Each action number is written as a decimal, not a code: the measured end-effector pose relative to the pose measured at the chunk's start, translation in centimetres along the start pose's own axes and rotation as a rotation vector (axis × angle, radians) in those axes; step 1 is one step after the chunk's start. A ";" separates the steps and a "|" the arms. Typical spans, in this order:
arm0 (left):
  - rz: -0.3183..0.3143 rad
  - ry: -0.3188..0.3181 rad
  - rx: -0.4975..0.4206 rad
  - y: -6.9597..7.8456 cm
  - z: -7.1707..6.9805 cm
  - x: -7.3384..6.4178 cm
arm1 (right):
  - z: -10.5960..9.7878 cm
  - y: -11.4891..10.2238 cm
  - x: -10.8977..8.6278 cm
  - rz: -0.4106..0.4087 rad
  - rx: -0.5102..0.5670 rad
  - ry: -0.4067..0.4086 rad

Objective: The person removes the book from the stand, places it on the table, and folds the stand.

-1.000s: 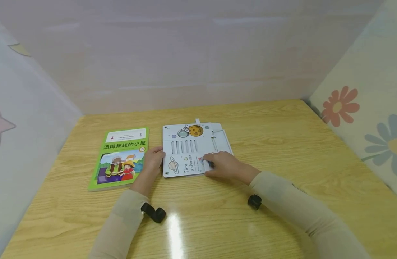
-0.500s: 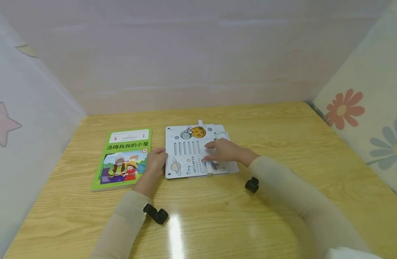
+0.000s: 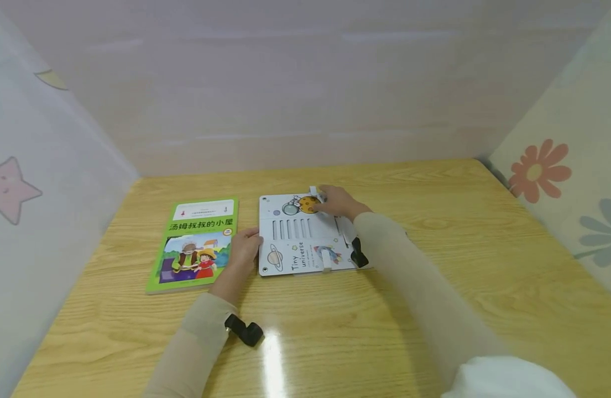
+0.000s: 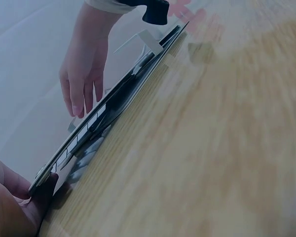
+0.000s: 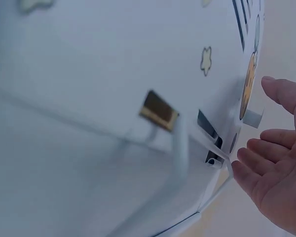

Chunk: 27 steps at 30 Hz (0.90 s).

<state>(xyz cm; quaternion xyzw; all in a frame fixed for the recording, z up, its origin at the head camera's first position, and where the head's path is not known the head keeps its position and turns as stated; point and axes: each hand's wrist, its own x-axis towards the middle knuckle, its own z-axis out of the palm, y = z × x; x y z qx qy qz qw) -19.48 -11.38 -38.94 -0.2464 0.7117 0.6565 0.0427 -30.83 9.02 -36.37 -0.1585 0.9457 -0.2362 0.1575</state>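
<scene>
A white folding book stand (image 3: 330,229) with space drawings, "Tiny universe" lettering and a row of slots lies flat on the table. My left hand (image 3: 245,249) pinches its left edge; in the left wrist view the thumb (image 4: 17,183) is at the stand's corner. Over the stand's far edge, my right hand (image 3: 339,202) reaches beside a white page clip (image 3: 313,190), fingers loosely extended. The right wrist view shows this hand (image 5: 281,163) with thumb and fingers apart, close to the clip (image 5: 253,118). Another white clip (image 3: 327,260) sits on the near edge.
A green picture book (image 3: 161,284) lies left of the stand, partly behind my left forearm. A white wire bracket (image 5: 180,158) stands out from the stand's right part. Patterned cloth walls (image 3: 285,99) enclose the wooden table (image 3: 434,221) at back and sides.
My right hand has left the near clip and moved across the stand to its far edge, uncovering the near clip and rocket drawing. The left hand keeps its hold on the left edge.
</scene>
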 end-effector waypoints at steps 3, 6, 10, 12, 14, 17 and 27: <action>0.000 0.002 -0.012 0.0 0.1 0.1 | 0.2 -0.1 0.5 0.013 0.021 0.002; -0.001 0.001 -0.013 0.0 0.2 0.1 | 0.5 0.0 0.9 0.011 0.019 -0.002; -0.004 0.008 -0.006 -0.1 0.2 0.1 | 0.9 -0.1 0.8 0.006 0.014 -0.010; -0.009 0.010 -0.009 -0.1 0.1 0.1 | 1.0 -0.2 0.7 0.001 0.006 -0.010; -0.010 0.011 -0.010 -0.1 0.1 0.1 | 1.1 -0.2 0.6 -0.004 -0.002 -0.008; -0.007 0.009 -0.017 -0.1 0.0 0.2 | 1.1 -0.3 0.5 -0.012 -0.018 -0.002; -0.023 0.020 0.037 -0.3 -0.3 0.6 | 1.8 -0.5 0.3 -0.052 -0.058 0.006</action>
